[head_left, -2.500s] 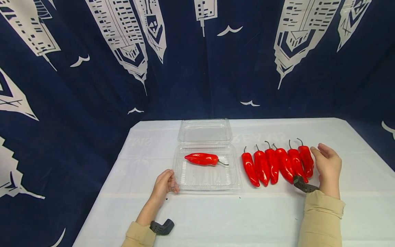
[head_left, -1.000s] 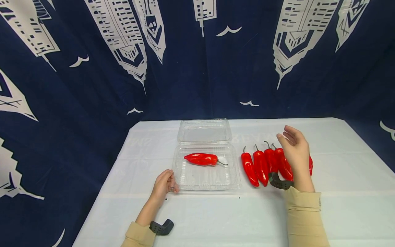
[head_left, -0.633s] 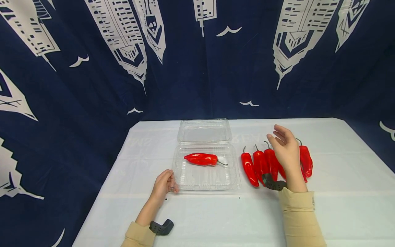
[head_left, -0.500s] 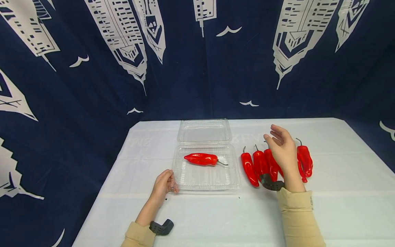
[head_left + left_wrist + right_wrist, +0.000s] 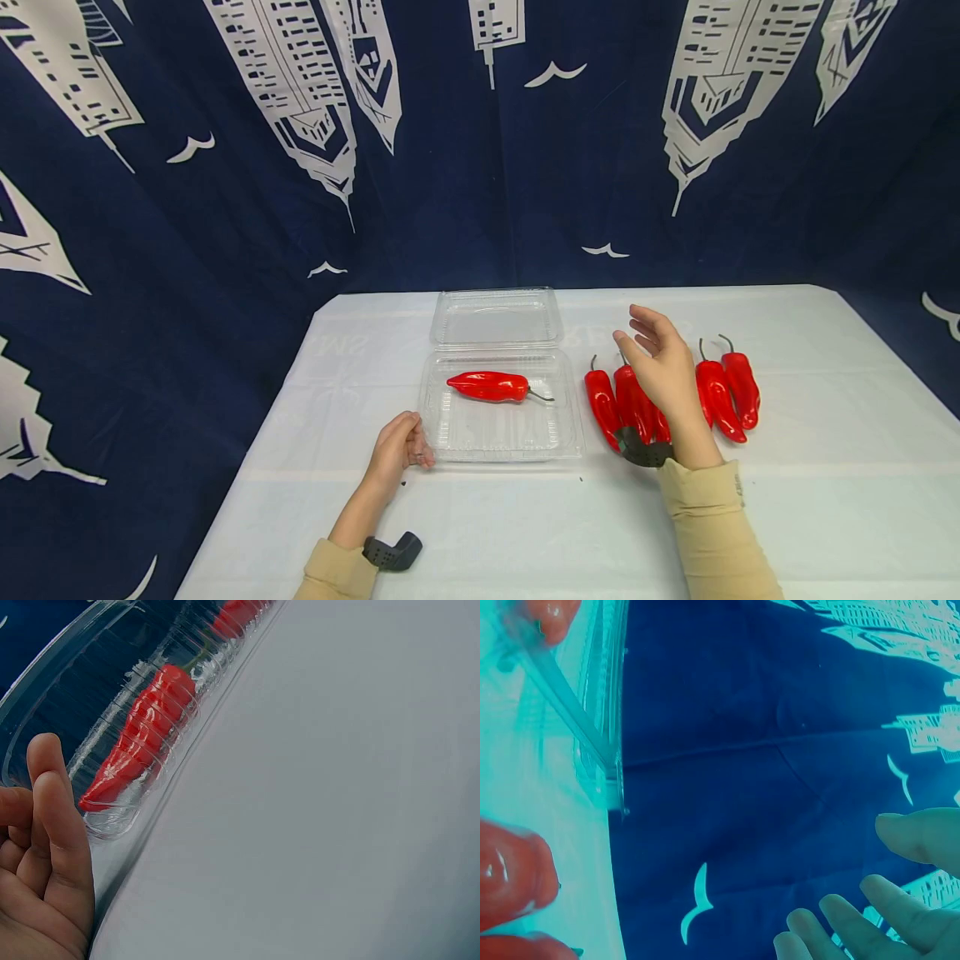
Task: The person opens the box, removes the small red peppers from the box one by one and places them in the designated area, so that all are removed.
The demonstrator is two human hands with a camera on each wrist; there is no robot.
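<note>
My left hand (image 5: 399, 448) pinches the near left corner of an opened clear plastic clamshell container (image 5: 495, 446). Inside its base lies one long red chili pepper (image 5: 489, 386), tip to the left and green stem to the right. In the left wrist view that pepper (image 5: 139, 742) shows through the ribbed wall beyond the fingers (image 5: 60, 817). Over a row of red peppers (image 5: 602, 408) hovers my right hand (image 5: 660, 367), its fingers spread and holding nothing; it hides part of the row. The right wrist view shows the fingers (image 5: 877, 922) apart from the peppers (image 5: 514, 877).
The container's lid (image 5: 497, 319) is folded back flat behind the base. Two peppers (image 5: 720, 400) lie to the right of my right forearm. A white cloth (image 5: 525, 533) covers the table, and a dark blue printed curtain (image 5: 465, 208) hangs behind it.
My right hand has moved left from the right end of the pepper row to above its middle, uncovering the two rightmost peppers. The left hand and the container have stayed put.
</note>
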